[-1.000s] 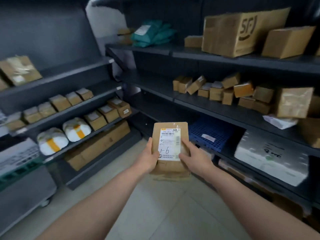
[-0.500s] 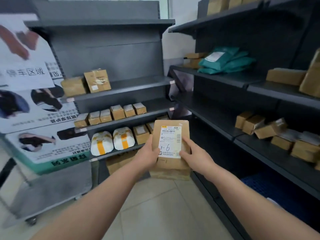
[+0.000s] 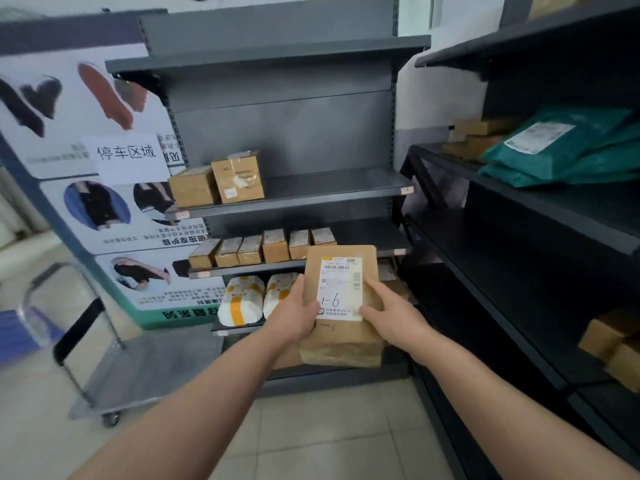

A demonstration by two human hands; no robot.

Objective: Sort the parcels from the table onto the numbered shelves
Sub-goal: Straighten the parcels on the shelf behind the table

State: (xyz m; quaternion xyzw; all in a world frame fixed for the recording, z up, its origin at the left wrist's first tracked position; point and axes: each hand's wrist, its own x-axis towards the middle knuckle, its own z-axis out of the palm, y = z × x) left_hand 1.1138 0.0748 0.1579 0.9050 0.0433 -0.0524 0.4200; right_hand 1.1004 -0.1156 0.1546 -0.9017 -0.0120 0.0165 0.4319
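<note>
Clasping the flat brown cardboard parcel (image 3: 343, 289) in left hand (image 3: 298, 308) and right hand (image 3: 388, 306), I judged its 1-6 needed matching to white shelf tags (image 3: 407, 190).

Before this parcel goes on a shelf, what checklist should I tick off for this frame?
1. Parcel held by left hand and right hand: ok.
2. Label faces the camera, handwritten 1-6 readable: ok.
3. Shelf tags legible enough to match 1-6: cannot tell, too small.
4. Bare room on the shelf beside the two boxes: ok.
5. Cart out of the approach, standing off to the left: ok.
</note>
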